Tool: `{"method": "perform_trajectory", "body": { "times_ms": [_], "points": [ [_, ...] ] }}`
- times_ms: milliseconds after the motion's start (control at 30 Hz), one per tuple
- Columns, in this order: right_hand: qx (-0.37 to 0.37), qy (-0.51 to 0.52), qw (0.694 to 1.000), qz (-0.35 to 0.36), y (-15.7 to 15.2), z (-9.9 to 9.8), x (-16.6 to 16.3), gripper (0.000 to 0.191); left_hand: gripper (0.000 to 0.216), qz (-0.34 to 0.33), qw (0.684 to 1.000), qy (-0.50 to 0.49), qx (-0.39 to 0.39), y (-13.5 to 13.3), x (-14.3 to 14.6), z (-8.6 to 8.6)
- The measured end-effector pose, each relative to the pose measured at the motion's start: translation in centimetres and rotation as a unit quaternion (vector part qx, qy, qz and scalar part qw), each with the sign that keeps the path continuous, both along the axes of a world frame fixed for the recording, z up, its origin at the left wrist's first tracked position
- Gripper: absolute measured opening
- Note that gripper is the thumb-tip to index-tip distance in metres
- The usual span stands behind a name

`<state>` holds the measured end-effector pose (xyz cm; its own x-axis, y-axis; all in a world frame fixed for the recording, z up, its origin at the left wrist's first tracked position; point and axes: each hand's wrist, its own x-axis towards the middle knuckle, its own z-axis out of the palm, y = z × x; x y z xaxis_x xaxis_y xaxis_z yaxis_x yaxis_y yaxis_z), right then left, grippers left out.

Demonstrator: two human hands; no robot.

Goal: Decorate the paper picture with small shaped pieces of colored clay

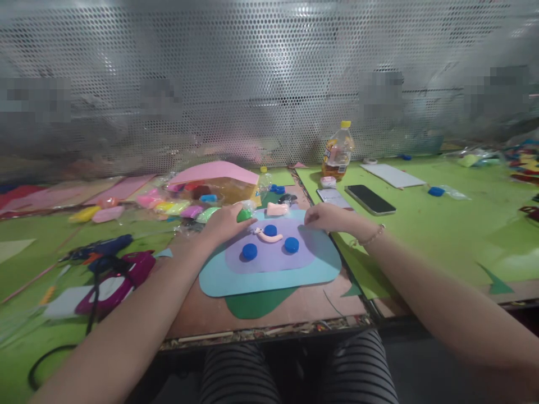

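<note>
My left hand (226, 223) is closed around a small packet of green modelling clay (244, 215) in clear plastic. Across from it, the fingers of my right hand (323, 217) are curled together over the right edge of a purple paper sheet (273, 264); what they hold, if anything, is hidden. The purple sheet lies on a larger light-blue one (236, 286). Between my hands are blue bottle caps (250, 252) and a curved pale-pink clay worm (269, 238) with a small eyed head. A pale-pink clay packet (277, 209) lies just behind.
Several coloured clay packets (191, 212) and pink sheets (214, 171) spread behind my left hand. A glue gun (105, 247) and a magenta device (115, 286) with a black cable lie left. On the right are a bottle (338, 151), phone (369, 199) and white card (392, 175).
</note>
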<state>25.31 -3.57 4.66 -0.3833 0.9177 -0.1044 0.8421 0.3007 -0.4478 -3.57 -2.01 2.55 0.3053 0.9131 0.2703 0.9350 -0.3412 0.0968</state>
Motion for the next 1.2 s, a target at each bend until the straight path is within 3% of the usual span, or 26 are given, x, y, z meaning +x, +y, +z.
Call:
{"method": "perform_trajectory", "body": {
  "times_ms": [367,1200],
  "points": [
    [0.012,0.003,0.999,0.042,0.07,-0.37,-0.03,0.011,0.049,-0.001,1.0,0.005,0.004,-0.09,0.07,0.08],
    [0.045,-0.039,0.997,0.045,-0.29,-0.45,-0.47,0.012,0.05,-0.008,1.0,0.01,0.005,-0.04,0.09,0.03]
  ]
}}
